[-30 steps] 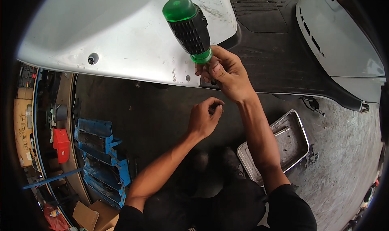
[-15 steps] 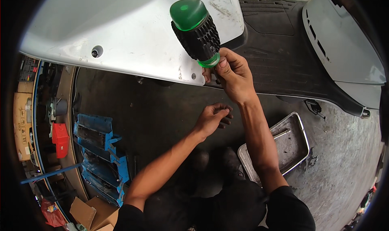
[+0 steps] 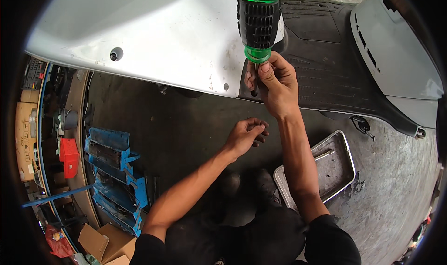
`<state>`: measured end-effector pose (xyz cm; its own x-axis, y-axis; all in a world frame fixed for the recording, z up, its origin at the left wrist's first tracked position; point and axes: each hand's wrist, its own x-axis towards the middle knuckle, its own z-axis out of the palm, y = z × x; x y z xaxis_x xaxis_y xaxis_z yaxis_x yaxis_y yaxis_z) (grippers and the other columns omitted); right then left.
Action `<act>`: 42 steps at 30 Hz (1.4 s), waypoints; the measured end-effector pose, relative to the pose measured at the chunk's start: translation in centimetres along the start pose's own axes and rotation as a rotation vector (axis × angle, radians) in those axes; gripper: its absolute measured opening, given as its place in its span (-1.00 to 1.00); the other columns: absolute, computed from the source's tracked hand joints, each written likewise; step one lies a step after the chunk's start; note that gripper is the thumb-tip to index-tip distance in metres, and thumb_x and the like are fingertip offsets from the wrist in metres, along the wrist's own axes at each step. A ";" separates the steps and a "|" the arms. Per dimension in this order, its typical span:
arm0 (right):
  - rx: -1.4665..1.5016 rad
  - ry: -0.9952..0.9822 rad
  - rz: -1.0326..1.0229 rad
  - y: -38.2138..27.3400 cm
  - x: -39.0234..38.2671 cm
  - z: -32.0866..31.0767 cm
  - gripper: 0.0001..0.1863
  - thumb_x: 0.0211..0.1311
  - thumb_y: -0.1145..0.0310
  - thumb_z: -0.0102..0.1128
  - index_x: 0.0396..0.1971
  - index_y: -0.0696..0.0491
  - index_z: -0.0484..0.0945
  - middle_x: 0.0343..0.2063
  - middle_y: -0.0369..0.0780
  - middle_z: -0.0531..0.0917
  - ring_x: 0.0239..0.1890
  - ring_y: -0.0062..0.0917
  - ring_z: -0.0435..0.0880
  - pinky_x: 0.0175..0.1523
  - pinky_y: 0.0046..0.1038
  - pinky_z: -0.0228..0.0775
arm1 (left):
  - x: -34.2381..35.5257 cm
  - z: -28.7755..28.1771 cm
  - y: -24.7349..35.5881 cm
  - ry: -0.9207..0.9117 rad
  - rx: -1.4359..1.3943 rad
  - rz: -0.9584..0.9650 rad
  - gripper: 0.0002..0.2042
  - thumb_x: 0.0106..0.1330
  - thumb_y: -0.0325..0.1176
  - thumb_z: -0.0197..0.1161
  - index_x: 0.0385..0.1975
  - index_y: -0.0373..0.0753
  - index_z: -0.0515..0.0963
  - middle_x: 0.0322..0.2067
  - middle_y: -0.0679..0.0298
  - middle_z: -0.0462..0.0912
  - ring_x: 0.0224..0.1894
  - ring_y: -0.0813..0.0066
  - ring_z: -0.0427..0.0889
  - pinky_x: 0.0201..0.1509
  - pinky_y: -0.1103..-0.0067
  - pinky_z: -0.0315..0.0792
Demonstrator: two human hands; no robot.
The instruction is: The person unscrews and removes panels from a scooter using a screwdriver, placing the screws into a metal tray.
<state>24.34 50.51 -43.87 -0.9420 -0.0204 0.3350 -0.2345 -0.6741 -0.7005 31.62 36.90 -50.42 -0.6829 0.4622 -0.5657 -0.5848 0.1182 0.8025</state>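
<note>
My right hand (image 3: pixel 281 86) pinches a screwdriver (image 3: pixel 259 20) by its shank, just under the handle. The handle is green with a black ribbed grip and points up; its top is cut off by the picture's upper edge. Below my fingers the shank runs down toward a dark hole (image 3: pixel 254 93) at the edge of the scooter's black footboard (image 3: pixel 321 74); whether the tip sits in it I cannot tell. My left hand (image 3: pixel 244 137) hangs below the panel, fingers loosely curled and apart, with nothing visible in it.
A white scooter body panel (image 3: pixel 153 37) with a recessed hole fills the upper left. A metal tray (image 3: pixel 342 181) with a rod-like tool lies on the floor, right of my legs. An opened blue toolbox (image 3: pixel 116 172), shelves and a cardboard box (image 3: pixel 109 244) stand at left.
The screwdriver has swung from a leftward lean to nearly upright, moving right with my right hand toward the footboard's edge hole. My left hand has stayed about where it was.
</note>
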 end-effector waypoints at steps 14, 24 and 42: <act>-0.091 0.079 -0.059 -0.4 -0.5 1.3 -0.75 0.27 0.30 0.28 -0.21 0.17 0.55 -0.35 -0.16 0.61 -0.42 -0.52 0.52 -0.32 -0.48 0.36 | 0.5 -0.2 -0.3 0.005 -0.290 -0.100 -0.74 0.45 -0.25 0.04 -0.04 -0.27 0.51 -0.25 0.20 0.66 -0.26 0.43 0.68 -0.18 0.50 0.57; -0.129 0.081 -0.052 -0.5 -0.5 1.1 -0.64 0.38 0.17 0.14 -0.12 0.20 0.55 -0.45 -0.21 0.57 -0.44 -0.56 0.46 -0.31 -0.50 0.29 | 0.7 -0.5 -0.5 0.046 -0.586 -0.160 -0.72 0.47 -0.22 -0.04 -0.05 -0.27 0.48 -0.19 0.11 0.66 -0.17 0.27 0.67 -0.07 0.39 0.57; -0.073 0.063 -0.079 -7.7 -10.8 -0.6 -0.70 0.36 0.10 0.15 -0.19 0.04 0.48 -0.58 -0.37 0.33 -0.58 -0.68 0.19 -0.45 -0.54 0.01 | 1.7 4.6 0.4 -0.576 -0.018 -0.196 -0.50 0.48 -0.01 -0.03 -0.72 -0.13 0.39 -0.74 0.37 0.39 -0.71 0.66 0.30 -0.64 0.67 0.16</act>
<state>36.16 56.30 -42.47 -0.9326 0.0790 0.3521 -0.3234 -0.6158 -0.7184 32.25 41.78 -50.17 -0.2182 0.8349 -0.5053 -0.6867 0.2365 0.6874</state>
